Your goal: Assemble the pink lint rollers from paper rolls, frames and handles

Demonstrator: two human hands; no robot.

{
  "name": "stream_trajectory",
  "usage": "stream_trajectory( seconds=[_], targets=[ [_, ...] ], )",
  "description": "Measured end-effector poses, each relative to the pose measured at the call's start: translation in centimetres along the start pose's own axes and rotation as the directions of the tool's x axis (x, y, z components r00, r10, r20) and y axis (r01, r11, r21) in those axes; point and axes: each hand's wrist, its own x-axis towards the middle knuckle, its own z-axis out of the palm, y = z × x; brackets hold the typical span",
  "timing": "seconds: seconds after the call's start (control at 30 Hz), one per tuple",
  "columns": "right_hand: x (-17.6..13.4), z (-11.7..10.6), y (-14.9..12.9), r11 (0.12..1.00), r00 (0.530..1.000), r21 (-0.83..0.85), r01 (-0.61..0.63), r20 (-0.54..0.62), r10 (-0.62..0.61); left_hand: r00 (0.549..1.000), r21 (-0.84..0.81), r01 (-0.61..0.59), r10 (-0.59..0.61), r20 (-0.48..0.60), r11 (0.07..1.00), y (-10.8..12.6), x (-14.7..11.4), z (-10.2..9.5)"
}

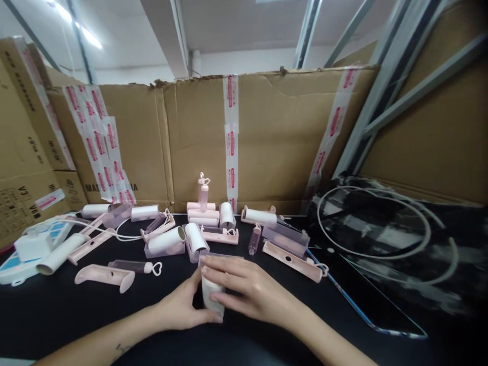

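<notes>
Near the front middle of the black table, a white paper roll (212,294) stands nearly upright between both hands. My left hand (182,305) curls round its left side, thumb along the bottom front. Over the top and right side of the roll, my right hand (249,283) is closed, fingers bent across it. Just behind the fingers, the edge of a translucent purple case (232,257) shows; most of it is hidden. Beyond the hands lie a white roll (195,236) in a purple case and a pink curved holder (229,236).
Left are a pink holder (104,277), a clear purple tube with a heart loop (131,266), more white rolls (63,252) and a power strip (19,262). At right lie a long pink holder (293,261), a phone-like tablet (375,295) and coiled cable (429,231). Cardboard (198,137) walls the back.
</notes>
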Motion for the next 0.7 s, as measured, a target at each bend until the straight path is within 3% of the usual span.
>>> stream_trajectory(
  seconds=[0.13, 0.27, 0.33, 0.4, 0.43, 0.47, 0.53, 0.6, 0.63, 0.7],
  targets=[
    [-0.2, 1.4, 0.3, 0.997, 0.989, 0.040, 0.063, -0.140, -0.056, 1.000, -0.005, -0.006, 0.007, 0.026, 1.000, 0.3, 0.0, -0.3],
    [-0.5, 0.7, 0.2, 0.998, 0.963, 0.040, 0.057, -0.264, -0.045, 0.997, -0.060, -0.049, 0.052, 0.053, 0.997, 1.4, -0.2, -1.6],
    [-0.5, 0.1, 0.1, 0.999, 0.899, -0.012, 0.046, -0.436, -0.047, 0.990, -0.142, -0.080, 0.062, -0.129, 0.987, 2.1, -0.2, -2.1],
    [-0.5, 0.0, 0.0, 0.990, 0.774, -0.132, 0.057, -0.620, -0.127, 0.920, -0.294, -0.153, 0.027, -0.391, 0.943, 3.1, -0.4, -2.1],
    [-0.4, 0.2, -0.2, 0.972, 0.721, -0.216, 0.091, -0.659, -0.214, 0.892, -0.411, -0.180, -0.027, -0.451, 0.894, 3.6, -0.4, -2.0],
    [-0.2, 0.6, -0.3, 0.941, 0.701, -0.306, 0.143, -0.640, -0.315, 0.899, -0.555, -0.168, -0.105, -0.425, 0.814, 4.2, -0.5, -1.7],
    [0.2, 1.3, -0.7, 0.851, 0.748, -0.434, 0.297, -0.448, -0.489, 0.950, -0.812, 0.018, -0.262, -0.168, 0.584, 4.9, -0.6, -1.3],
    [0.6, 1.6, -0.9, 0.807, 0.818, -0.411, 0.424, -0.210, -0.536, 0.932, -0.888, 0.197, -0.359, 0.039, 0.415, 5.1, -0.6, -1.0],
    [0.7, 1.5, -0.8, 0.834, 0.852, -0.357, 0.420, -0.162, -0.498, 0.924, -0.887, 0.205, -0.379, 0.037, 0.413, 4.8, -0.6, -1.0],
    [0.7, 0.7, 0.0, 0.938, 0.933, -0.234, 0.256, -0.195, -0.303, 0.954, -0.816, 0.112, -0.291, -0.072, 0.568, 3.9, -0.5, -1.1]
  ],
)
